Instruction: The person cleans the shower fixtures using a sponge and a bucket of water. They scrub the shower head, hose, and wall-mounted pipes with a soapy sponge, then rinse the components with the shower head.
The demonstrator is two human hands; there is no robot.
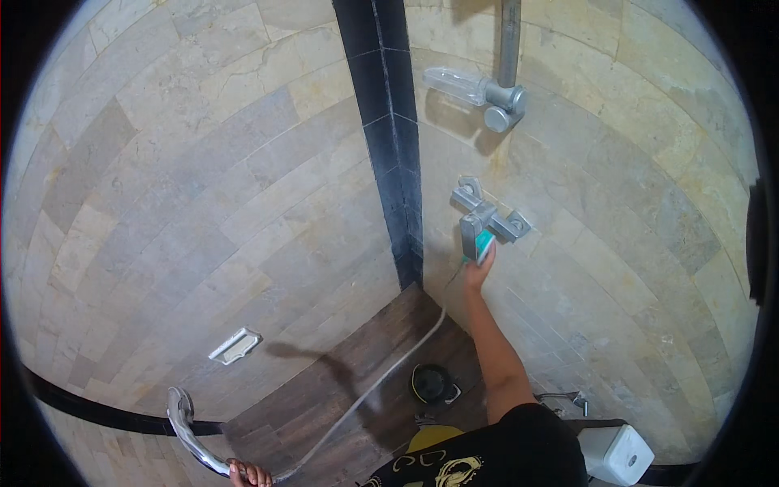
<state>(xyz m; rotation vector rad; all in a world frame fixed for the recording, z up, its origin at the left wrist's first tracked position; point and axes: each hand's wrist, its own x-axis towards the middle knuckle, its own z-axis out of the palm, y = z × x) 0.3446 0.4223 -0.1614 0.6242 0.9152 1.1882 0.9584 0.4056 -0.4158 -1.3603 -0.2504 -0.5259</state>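
A chrome hand shower point(195, 444) is gripped at its lower end by my left hand point(249, 474), at the bottom left. From there a pale shower hose point(377, 380) runs up to the right toward the chrome shower mixer point(476, 224) on the tiled wall. My right hand point(479, 268) reaches up to the mixer and holds a teal and white scrubbing brush or sponge point(485, 242) against or just beside its front. The mixer's front part hides some of this tool. Which kind of tool it is, I cannot tell.
A round black bucket or bowl point(432, 383) stands on the brown plank-look floor. A white soap dish point(236, 346) sits in the left wall. Above the mixer is a shower bracket with a clear plastic piece point(455, 85). A white container point(621, 453) and small tap point(581, 403) are lower right.
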